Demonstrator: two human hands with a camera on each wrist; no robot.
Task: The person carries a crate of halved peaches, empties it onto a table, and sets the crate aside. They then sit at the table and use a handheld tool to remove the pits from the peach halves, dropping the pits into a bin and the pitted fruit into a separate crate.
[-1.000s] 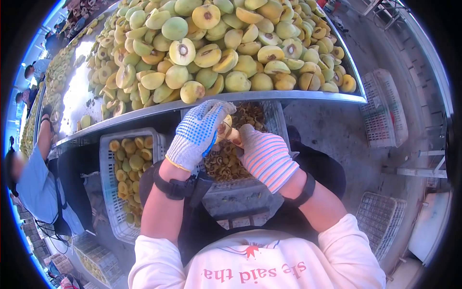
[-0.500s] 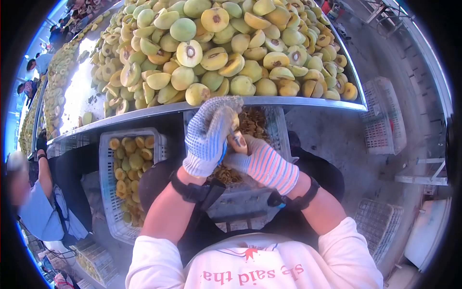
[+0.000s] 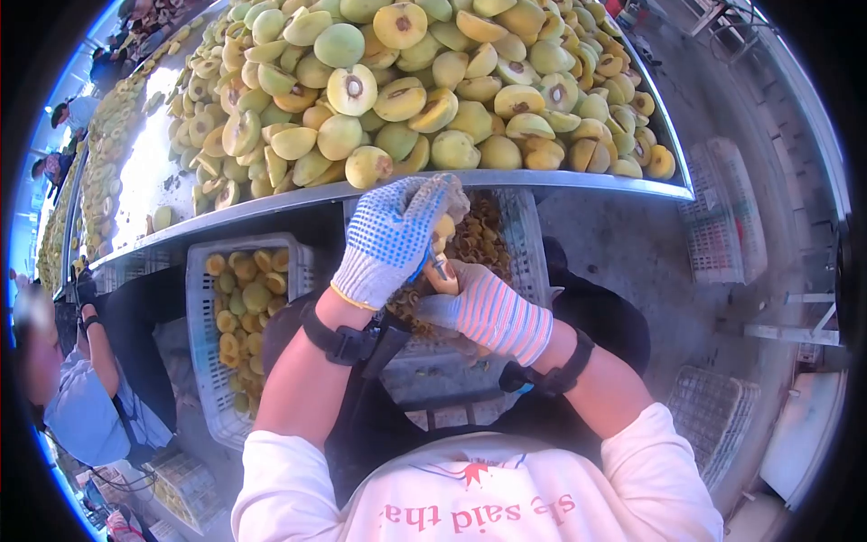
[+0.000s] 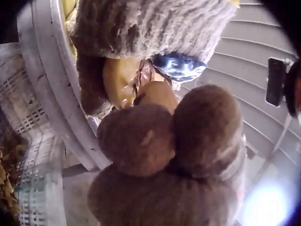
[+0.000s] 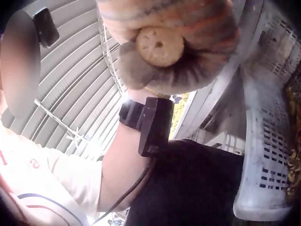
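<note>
My left hand (image 3: 388, 239), in a white knit glove with blue dots, holds a small yellow fruit piece (image 3: 443, 231) over a crate of brown scraps. In the left wrist view its curled fingers partly cover the fruit (image 4: 120, 82), and something shiny blue (image 4: 181, 67) sits beside it. My right hand (image 3: 501, 312), in a pink-and-grey striped glove, grips a wooden-handled tool (image 3: 442, 275) whose working end is at the fruit, mostly hidden. The round butt of the wooden handle (image 5: 160, 46) pokes out of the right fist in the right wrist view.
Halved yellow-green fruits (image 3: 397, 99) are heaped on a metal-edged table (image 3: 578, 180) ahead. Below it stand the scrap crate (image 3: 533, 262) and, on the left, a white crate (image 3: 203, 352) of fruit halves. Another person (image 3: 86, 406) works at far left. Baskets (image 3: 722, 212) stand at right.
The right hand has turned and dropped slightly, and the tool's handle now stands more upright. The left hand moved right and rolled over the fruit. The person at left shifted an arm.
</note>
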